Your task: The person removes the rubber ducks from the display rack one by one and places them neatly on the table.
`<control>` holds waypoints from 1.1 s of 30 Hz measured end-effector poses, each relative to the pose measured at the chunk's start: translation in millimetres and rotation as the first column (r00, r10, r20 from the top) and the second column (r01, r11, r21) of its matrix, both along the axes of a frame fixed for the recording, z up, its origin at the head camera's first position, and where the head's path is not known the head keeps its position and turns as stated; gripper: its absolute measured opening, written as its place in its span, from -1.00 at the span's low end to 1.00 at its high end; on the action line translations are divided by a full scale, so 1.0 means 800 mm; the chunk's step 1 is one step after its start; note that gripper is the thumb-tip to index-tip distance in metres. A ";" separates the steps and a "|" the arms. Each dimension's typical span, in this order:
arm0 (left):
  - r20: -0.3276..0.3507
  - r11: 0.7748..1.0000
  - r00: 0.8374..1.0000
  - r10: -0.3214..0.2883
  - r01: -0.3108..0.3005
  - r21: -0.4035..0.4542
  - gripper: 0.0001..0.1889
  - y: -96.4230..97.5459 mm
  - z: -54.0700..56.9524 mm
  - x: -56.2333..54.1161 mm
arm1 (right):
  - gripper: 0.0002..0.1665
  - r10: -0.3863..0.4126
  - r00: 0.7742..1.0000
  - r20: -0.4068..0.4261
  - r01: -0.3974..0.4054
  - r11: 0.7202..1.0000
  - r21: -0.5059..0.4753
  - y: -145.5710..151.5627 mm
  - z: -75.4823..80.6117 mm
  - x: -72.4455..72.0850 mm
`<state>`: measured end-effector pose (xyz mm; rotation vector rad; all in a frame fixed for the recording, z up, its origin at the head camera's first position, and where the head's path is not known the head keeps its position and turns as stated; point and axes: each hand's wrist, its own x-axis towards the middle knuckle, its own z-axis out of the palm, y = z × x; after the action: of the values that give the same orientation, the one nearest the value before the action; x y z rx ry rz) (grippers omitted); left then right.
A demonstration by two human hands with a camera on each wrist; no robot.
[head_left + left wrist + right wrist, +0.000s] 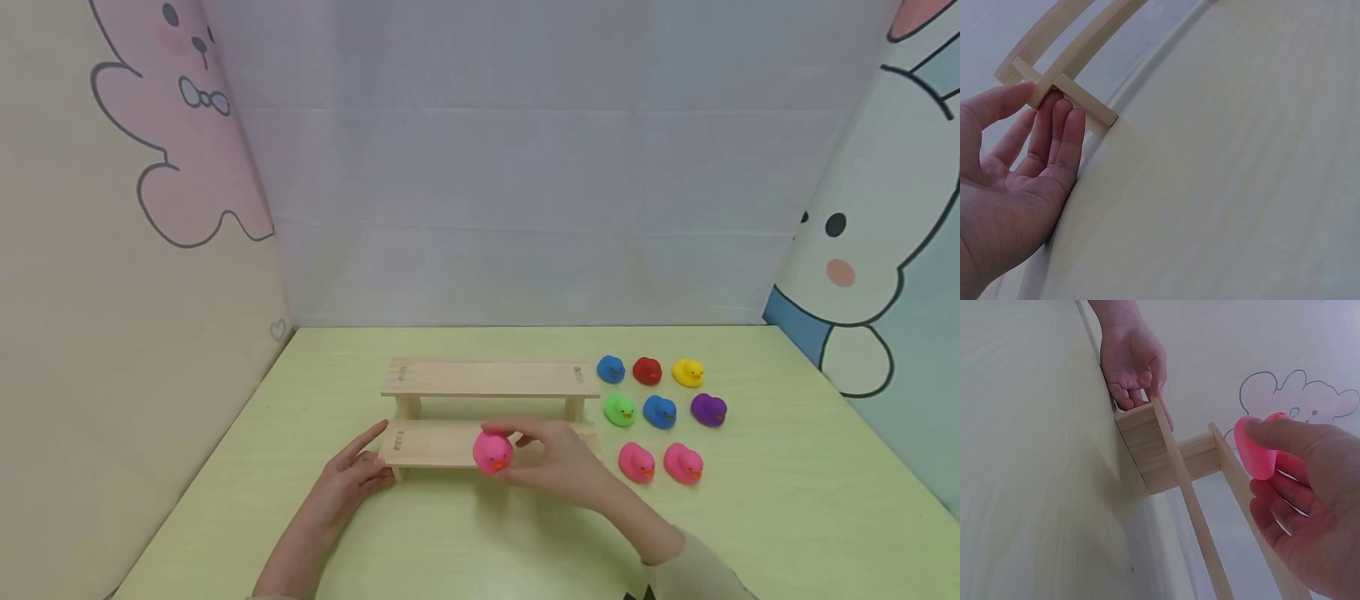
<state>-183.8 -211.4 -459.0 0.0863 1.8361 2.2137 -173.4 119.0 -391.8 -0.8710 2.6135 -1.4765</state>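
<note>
A pink rubber duck (492, 452) is pinched between the thumb and fingers of my right hand (558, 467). In the head view it shows in front of the lower step of a two-step wooden stand (435, 446), and the right wrist view shows the duck (1254, 450) apart from the boards. My left hand (348, 483) grips the left end of that lower step. Its thumb lies on the board's edge and its fingers curl beneath, as the left wrist view shows. Part of the lower step is hidden behind my right hand.
Right of the stand, rubber ducks sit in rows: blue (611, 369), red (647, 371) and yellow (687, 372) at the back; green (619, 410), blue (660, 412) and purple (708, 410) between; two pink ones, one here (683, 463), in front. Walls enclose the table (787, 500).
</note>
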 end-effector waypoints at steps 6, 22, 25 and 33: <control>-0.005 1.000 1.000 0.001 -0.001 0.007 -0.34 -0.001 -0.001 0.000 | -0.40 -0.041 0.999 -0.009 0.041 0.999 -0.035 0.031 0.006 0.007; -0.014 1.000 1.000 -0.013 0.013 0.020 -0.34 -0.002 -0.004 -0.002 | -0.31 -0.154 0.967 -0.203 0.150 0.988 -0.037 0.109 0.008 0.024; -0.008 1.000 1.000 -0.010 0.010 0.023 -0.33 -0.001 -0.003 -0.002 | -0.31 -0.183 0.964 -0.196 0.183 0.983 -0.017 0.123 0.008 0.027; -0.001 1.000 1.000 -0.005 0.005 0.023 -0.34 0.000 -0.002 -0.001 | -0.31 -0.259 0.946 -0.195 0.273 0.961 0.048 0.162 0.008 0.035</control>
<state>-185.0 -211.4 -460.6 0.0954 1.8093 2.2321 -145.5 248.3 -385.7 -0.7029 3.0075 -1.3981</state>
